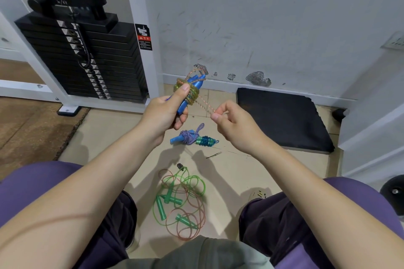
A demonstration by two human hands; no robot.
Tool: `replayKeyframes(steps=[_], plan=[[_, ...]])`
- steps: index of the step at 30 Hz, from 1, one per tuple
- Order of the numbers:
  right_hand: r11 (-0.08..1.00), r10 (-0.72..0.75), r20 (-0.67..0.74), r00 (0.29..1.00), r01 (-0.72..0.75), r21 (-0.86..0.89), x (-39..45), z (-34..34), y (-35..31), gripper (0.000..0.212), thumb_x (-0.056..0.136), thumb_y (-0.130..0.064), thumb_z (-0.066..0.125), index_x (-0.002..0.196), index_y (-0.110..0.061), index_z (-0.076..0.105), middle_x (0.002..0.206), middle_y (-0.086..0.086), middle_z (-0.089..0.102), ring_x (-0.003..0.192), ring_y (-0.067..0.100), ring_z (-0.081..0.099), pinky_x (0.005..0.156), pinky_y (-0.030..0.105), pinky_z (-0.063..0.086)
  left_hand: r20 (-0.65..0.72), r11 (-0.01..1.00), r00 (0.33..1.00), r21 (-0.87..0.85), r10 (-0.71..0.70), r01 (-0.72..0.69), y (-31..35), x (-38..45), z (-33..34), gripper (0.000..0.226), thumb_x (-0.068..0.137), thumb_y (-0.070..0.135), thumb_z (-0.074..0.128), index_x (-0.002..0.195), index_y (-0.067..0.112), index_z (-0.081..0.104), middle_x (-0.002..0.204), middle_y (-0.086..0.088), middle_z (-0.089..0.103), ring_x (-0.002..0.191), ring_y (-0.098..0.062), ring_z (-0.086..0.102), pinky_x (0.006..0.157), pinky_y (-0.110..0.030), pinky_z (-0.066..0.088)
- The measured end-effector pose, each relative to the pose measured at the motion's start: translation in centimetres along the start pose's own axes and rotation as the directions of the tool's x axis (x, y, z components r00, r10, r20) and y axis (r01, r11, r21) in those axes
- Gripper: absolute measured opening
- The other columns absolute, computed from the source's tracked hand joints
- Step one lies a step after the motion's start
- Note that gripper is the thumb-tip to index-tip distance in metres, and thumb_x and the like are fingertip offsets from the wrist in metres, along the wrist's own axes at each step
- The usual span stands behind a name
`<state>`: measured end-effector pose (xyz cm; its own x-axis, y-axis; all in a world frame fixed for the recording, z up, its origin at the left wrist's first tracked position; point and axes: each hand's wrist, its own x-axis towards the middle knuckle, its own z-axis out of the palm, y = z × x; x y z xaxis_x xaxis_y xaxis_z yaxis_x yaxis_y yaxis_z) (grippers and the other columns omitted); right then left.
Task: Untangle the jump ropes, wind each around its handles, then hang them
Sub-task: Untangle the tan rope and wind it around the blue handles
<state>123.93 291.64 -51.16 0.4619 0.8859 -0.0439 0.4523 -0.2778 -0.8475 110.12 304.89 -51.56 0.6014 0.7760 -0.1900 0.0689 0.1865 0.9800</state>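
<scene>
With the left hand [163,113] gripping the blue handles [192,94], the right hand [235,125] pinches the rope tail [204,106] — keep it taut, lay each turn snug beside the coils.

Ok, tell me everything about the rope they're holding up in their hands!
The held jump rope has blue plastic-looking handles, held together and tilted up towards the wall. A clear yellowish-green cord with orange specks is coiled round their upper half. The left hand grips the handles, thumb pressing the coils. The right hand pinches the loose cord, stretched between the hands.
</scene>
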Motion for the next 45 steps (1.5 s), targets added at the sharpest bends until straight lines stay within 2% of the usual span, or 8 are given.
replayKeyframes(steps=[11,16,24,28,31,36,40,45], plan=[[0.997,0.001,0.042,0.999,0.002,-0.072,0.1,-0.6,-0.1,0.038,0.101,-0.030,0.048,0.065,-0.019,0.051,0.054,-0.004,0.043,0.044,0.012,0.036,0.049,0.024,0.032,-0.098,0.999,0.994,0.031,0.047,-0.044,-0.2,-0.1,0.2,0.056,0.080,0.068,0.063,0.063,0.015,0.059,0.053,-0.002,0.056,0.041,-0.013,0.043,0.042,-0.021,0.039],[0.996,0.049,0.082,0.995,-0.055,0.068,0.1,-1.1,-0.2,0.038,0.102,-0.028,0.049,0.066,-0.016,0.049,0.049,-0.007,0.038,0.039,0.015,0.036,0.044,0.026,0.036,-0.137,0.995,0.986,0.044,0.098,-0.093,0.1,-0.1,0.2,0.056,0.079,0.065,0.065,0.043,0.022,0.056,0.049,-0.003,0.054,0.040,-0.015,0.043,0.040,-0.022,0.037],[0.993,-0.113,0.121,0.986,0.107,0.054,-0.7,-1.3,-1.2,0.023,0.096,-0.025,0.059,0.075,-0.016,0.056,0.051,-0.013,0.040,0.048,0.003,0.032,0.048,0.015,0.029,-0.099,0.965,0.990,0.253,0.102,-0.074,-0.1,0.0,-0.6,0.052,0.086,0.056,0.066,0.056,0.015,0.053,0.044,0.001,0.054,0.036,-0.011,0.043,0.038,-0.017,0.036],[0.954,-0.287,0.017,0.958,0.288,-0.082,-0.7,-2.3,-1.6,0.018,0.095,-0.014,0.060,0.077,-0.013,0.062,0.074,-0.009,0.053,0.067,0.004,0.046,0.064,0.017,0.037,0.178,0.876,0.983,0.480,-0.047,-0.045,-0.6,-0.7,0.0,0.056,0.085,0.059,0.065,0.048,0.019,0.052,0.043,0.000,0.052,0.036,-0.015,0.042,0.041,-0.019,0.037],[0.948,-0.301,0.006,0.953,0.300,-0.107,-0.5,-2.6,-1.5,0.015,0.094,-0.011,0.061,0.080,-0.012,0.065,0.089,0.000,0.050,0.081,0.001,0.049,0.077,0.013,0.038,0.416,0.840,0.881,0.541,-0.226,-0.040,-0.1,-1.2,-0.1,0.053,0.085,0.059,0.065,0.048,0.022,0.056,0.047,0.001,0.052,0.038,-0.014,0.043,0.047,-0.019,0.039],[0.974,-0.226,0.104,0.969,0.226,0.007,-0.7,-1.5,-1.2,0.024,0.098,-0.014,0.056,0.074,-0.018,0.056,0.058,-0.014,0.049,0.052,0.001,0.046,0.049,0.012,0.037,0.526,0.813,0.802,0.575,-0.283,-0.090,0.1,-1.7,0.2,0.051,0.084,0.061,0.063,0.061,0.015,0.060,0.054,-0.004,0.061,0.045,-0.016,0.054,0.055,-0.021,0.048],[0.973,-0.207,0.059,0.977,0.199,0.117,-0.6,-1.2,-1.1,0.024,0.098,-0.014,0.055,0.074,-0.017,0.055,0.053,-0.015,0.047,0.049,0.000,0.040,0.049,0.009,0.031,0.556,0.856,0.766,0.516,-0.324,-0.012,0.0,-2.0,0.4,0.055,0.080,0.062,0.061,0.091,0.009,0.068,0.084,-0.010,0.075,0.071,-0.028,0.072,0.062,-0.029,0.056],[0.957,-0.213,0.107,0.971,0.185,0.222,-1.0,-0.3,-1.2,0.026,0.099,-0.011,0.054,0.074,-0.017,0.057,0.052,-0.012,0.047,0.044,0.001,0.039,0.043,0.013,0.032,0.717,0.954,0.631,0.263,-0.295,0.147,0.2,-1.9,0.0,0.041,0.090,0.031,0.063,0.125,0.012,0.057,0.114,-0.017,0.071,0.094,-0.032,0.072,0.065,-0.031,0.059]])
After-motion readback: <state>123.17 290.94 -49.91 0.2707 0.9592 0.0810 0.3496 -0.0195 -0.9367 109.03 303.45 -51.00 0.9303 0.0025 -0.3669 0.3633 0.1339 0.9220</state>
